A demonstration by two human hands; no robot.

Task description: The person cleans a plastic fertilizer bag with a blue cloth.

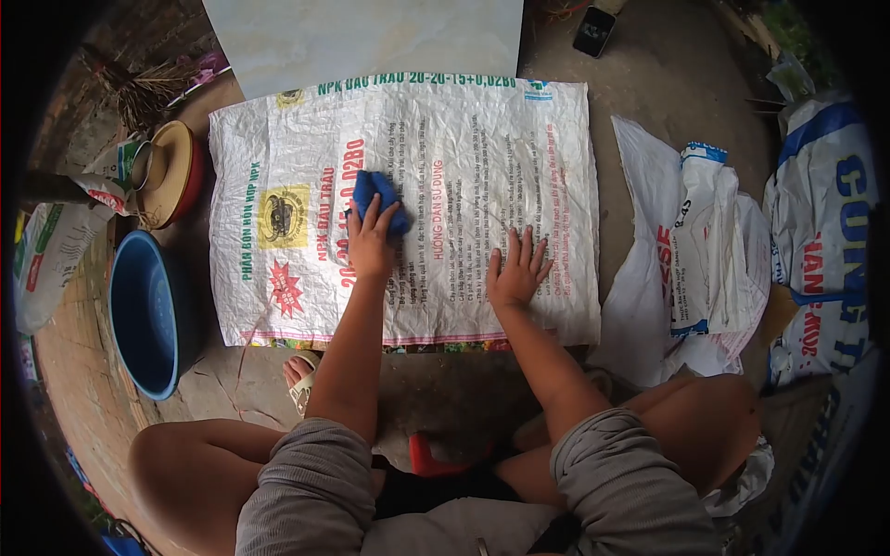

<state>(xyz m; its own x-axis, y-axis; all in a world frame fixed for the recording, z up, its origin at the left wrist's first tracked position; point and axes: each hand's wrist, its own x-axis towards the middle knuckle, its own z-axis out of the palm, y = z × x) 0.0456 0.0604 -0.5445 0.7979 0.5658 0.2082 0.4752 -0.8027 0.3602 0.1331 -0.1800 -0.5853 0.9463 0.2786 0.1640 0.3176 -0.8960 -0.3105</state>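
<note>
Around the printed sack (pixel 436 213): blue basin (pixel 144 315), other sacks (pixel 709 241) (phone (pixel 594 31) beyond)

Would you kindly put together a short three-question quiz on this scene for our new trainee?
1. What is the left hand touching on top of the flat white sack with printed lettering?
2. True or false: the right hand is closed in a fist.
3. Which of these is on the left of the sack in the picture?
A. The black phone-like device
B. The round blue plastic basin
C. The bulging white sack with large blue letters

Key:
1. A crumpled blue cloth.
2. False: it lies on the sack with its fingers spread.
3. B.
</note>
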